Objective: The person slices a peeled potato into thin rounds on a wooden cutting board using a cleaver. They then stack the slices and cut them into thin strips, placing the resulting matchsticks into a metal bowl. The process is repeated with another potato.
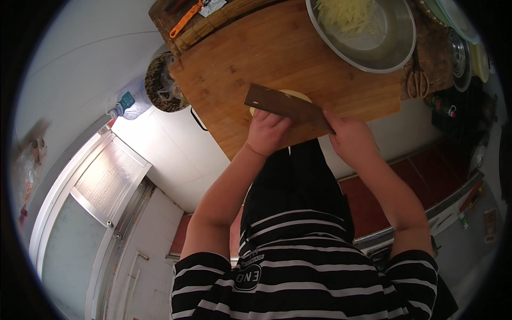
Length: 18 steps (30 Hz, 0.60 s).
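A wide cleaver [286, 106] is held in my right hand [352, 138], which grips its handle end near the front edge of the wooden cutting board [216, 92]. Pale yellow slices, perhaps potato [298, 95], show beyond the blade and at its left end; the blade hides the rest. Bent fingers of my left hand [270, 132] press against the near side of the blade, over the food. A metal bowl [404, 48] at the board's far right holds pale yellow shreds [348, 16] in what looks like water.
Scissors [417, 82] lie right of the bowl. An orange-handled peeler [186, 19] rests at the back left, by a rolled bamboo mat [224, 16]. A bin with scraps [164, 84] and a large plastic bottle [134, 100] stand left of the board. Lids and dishes [460, 60] crowd the right.
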Available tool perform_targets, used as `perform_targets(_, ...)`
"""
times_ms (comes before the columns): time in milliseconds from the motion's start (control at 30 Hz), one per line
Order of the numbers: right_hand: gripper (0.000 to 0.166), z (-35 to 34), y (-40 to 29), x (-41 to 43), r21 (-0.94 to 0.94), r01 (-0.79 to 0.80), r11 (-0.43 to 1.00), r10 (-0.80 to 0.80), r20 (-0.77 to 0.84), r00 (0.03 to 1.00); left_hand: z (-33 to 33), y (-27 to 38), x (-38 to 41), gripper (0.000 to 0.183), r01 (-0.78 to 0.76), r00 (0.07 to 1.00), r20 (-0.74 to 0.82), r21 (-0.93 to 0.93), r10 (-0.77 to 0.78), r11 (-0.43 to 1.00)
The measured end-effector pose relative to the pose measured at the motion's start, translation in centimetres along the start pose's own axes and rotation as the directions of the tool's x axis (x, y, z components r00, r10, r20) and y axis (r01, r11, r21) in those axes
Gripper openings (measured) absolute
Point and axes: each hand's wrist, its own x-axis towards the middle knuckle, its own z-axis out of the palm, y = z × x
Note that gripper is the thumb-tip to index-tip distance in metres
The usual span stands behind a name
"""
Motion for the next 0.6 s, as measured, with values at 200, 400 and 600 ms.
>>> perform_targets(200, 0.043, -2.0, -1.4, -1.4, -0.100, -0.065, 0.993, 0.077, 0.123, 0.989, 0.2, 0.5, -0.1, 0.023, 0.010, 0.999, -0.037, 0.021, -0.009, 1.000)
perform_targets(400, 0.048, 0.6, -1.0, 0.1, -0.105, -0.110, 0.988, 0.124, 0.135, 0.983, 0.0, 0.5, -0.4, 0.025, 0.031, 0.999, 0.022, -0.003, -0.031, 1.000)
perform_targets(600, 0.051, 2.5, 0.9, 1.2, -0.014, -0.134, 0.991, 0.135, 0.076, 0.988, 0.2, 0.8, 0.2, 0.024, 0.030, 0.999, -0.021, -0.022, -0.030, 0.999)
